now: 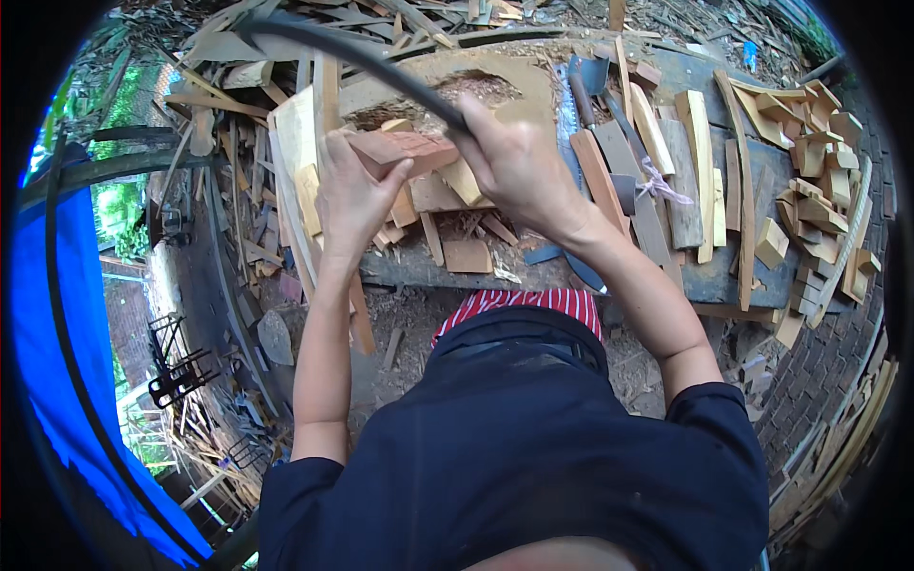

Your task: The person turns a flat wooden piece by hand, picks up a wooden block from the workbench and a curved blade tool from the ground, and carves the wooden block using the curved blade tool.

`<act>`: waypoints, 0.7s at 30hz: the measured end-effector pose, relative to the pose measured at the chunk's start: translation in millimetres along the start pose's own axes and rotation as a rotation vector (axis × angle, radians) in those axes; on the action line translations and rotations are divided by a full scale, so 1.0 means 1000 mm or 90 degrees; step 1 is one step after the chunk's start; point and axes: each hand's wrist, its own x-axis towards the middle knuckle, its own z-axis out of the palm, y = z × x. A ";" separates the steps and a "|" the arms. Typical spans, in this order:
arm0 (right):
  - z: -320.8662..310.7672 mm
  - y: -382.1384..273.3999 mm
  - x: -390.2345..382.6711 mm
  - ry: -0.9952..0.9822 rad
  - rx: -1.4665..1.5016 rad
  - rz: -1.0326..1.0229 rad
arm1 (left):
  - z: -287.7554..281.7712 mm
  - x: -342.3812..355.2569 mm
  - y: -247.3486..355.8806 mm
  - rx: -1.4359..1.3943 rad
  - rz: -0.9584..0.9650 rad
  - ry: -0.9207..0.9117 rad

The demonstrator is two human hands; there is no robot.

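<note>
Two hands work: left fingers clamp a reddish wood block; right fingers grip a dark blade.

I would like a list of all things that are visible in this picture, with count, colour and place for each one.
wood block: one, reddish-brown, held at the centre of the workbench
curved tool: one, black, long, rising from the right hand toward the upper left
workbench: one, dark grey, across the upper half
wood offcuts: many, pale yellow, piled at the bench's right end
wood slats: several, tan and grey, lying right of the hands
tarp: one, blue, left edge
scrap wood: many pieces, brown, on the ground at left
left hand: one, gripping the wood block
right hand: one, gripping the curved tool
</note>
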 end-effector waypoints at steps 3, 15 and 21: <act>-0.016 -0.022 0.009 0.124 0.080 -0.029 | -0.002 0.001 0.001 0.016 -0.002 0.011; 0.018 0.037 -0.013 -0.092 -0.094 0.073 | 0.006 0.001 0.003 0.032 0.035 0.013; 0.000 0.010 -0.005 0.052 -0.036 -0.004 | 0.000 0.000 0.012 0.036 0.008 -0.004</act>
